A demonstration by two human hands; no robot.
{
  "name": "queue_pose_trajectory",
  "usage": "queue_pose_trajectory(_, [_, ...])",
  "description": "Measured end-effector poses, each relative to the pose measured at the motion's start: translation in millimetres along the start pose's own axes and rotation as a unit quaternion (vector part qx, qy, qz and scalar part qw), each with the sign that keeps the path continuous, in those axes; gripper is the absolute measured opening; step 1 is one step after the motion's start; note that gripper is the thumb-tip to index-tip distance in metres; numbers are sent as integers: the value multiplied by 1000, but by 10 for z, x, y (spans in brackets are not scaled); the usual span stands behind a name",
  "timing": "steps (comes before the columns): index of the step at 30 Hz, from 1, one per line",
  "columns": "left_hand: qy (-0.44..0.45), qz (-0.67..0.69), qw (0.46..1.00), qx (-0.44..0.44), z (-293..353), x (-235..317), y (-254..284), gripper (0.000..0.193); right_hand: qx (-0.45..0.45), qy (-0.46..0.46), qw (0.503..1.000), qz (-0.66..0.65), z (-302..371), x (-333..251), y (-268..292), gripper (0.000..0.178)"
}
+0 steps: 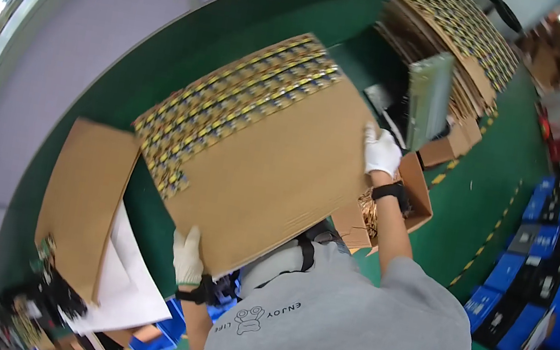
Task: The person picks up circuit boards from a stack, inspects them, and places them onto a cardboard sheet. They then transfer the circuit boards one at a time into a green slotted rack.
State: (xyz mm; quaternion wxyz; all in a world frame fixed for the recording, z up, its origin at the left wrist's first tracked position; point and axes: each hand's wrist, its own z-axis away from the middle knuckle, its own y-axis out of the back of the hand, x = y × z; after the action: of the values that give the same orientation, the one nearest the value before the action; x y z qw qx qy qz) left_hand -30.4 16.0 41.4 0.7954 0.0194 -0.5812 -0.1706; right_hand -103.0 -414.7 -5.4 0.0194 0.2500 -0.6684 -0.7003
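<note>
I hold a thick stack of flattened brown cartons (274, 167) in front of my chest; their flaps at the upper left carry a yellow and black print. My left hand (188, 257), in a white glove with a black wrist strap, grips the stack's lower near corner. My right hand (380, 151), also in a white glove, grips the stack's far right edge. My grey shirt fills the lower middle of the view.
Another pile of flattened printed cartons (456, 34) lies at the top right, with a grey-green panel (429, 100) standing before it. An open brown box (421, 191) sits under my right arm. Blue and black crates (535, 274) line the right. A brown board and white sheets (89, 203) lie at the left on the green floor.
</note>
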Motion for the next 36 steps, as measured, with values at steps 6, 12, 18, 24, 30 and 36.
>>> queue_pose_trajectory(6, [2, -13, 999, 37, -162, -555, 133, 52, 75, 40, 995, -50, -58, 127, 40, 65])
queue_pose_trajectory(12, [120, 71, 989, 49, 245, -737, 475, 55, 232, 77, 963, -114, -891, 441, 1385, 44])
queue_pose_trajectory(18, [158, -243, 920, 265, 629, -644, 434, 43, 149, 105, 971, -157, -2754, 533, 1920, 48])
queue_pose_trajectory(24, [99, -315, 839, 433, 713, 74, -799, 64, -67, 154, 976, 139, -3565, 233, 1826, 75])
queue_pose_trajectory(30, [-2, -253, 877, 409, 470, 474, -1594, 59, -152, 140, 965, 161, -3905, 253, 1830, 86])
queue_pose_trajectory(36, [-123, -198, 931, 282, 130, 567, -2419, 57, -37, 183, 959, 214, -3479, 152, 1994, 65])
